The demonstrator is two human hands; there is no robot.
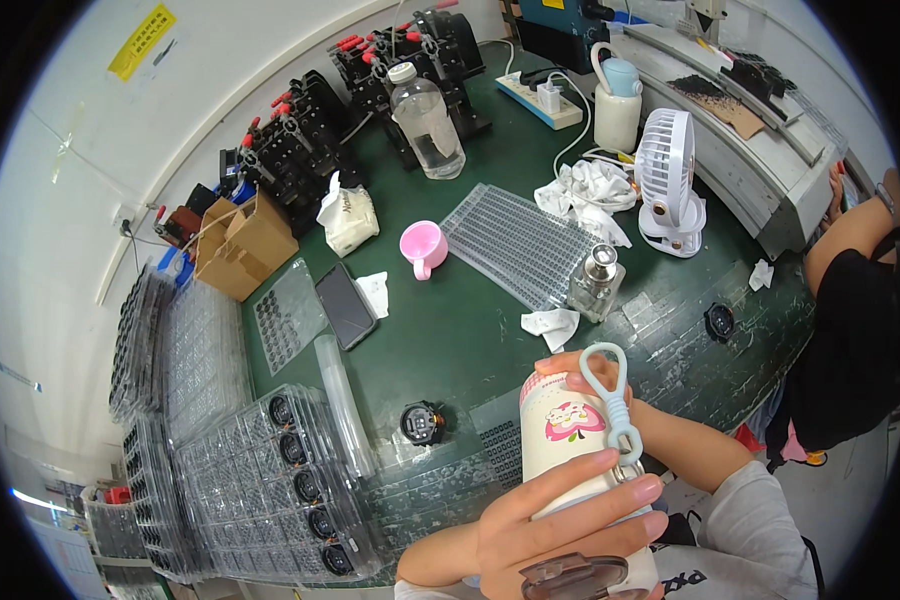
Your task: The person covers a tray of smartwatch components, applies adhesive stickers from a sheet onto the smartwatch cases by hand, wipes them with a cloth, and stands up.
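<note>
A cream thermos bottle (560, 455) with a pink cartoon picture and a pink checked band lies tilted between my two hands, close to my body. My left hand (560, 520) reaches across its near part, fingers laid over the side. Around the far end my right hand (570, 372) is wrapped, partly hidden by the bottle. A pale blue loop strap (620, 410) hangs over the bottle's side. By my left hand is a brown translucent piece (575, 577) whose kind I cannot make out. A pink cup (424, 244) stands farther off on the green table.
Trays with round black parts (305, 487) are stacked at left. A black round part (422, 423), a phone (346, 306), a glass dispenser bottle (597, 283) and a white fan (667, 180) stand or lie around. Black fixtures (290, 140) line the back; another person (860, 300) sits at right.
</note>
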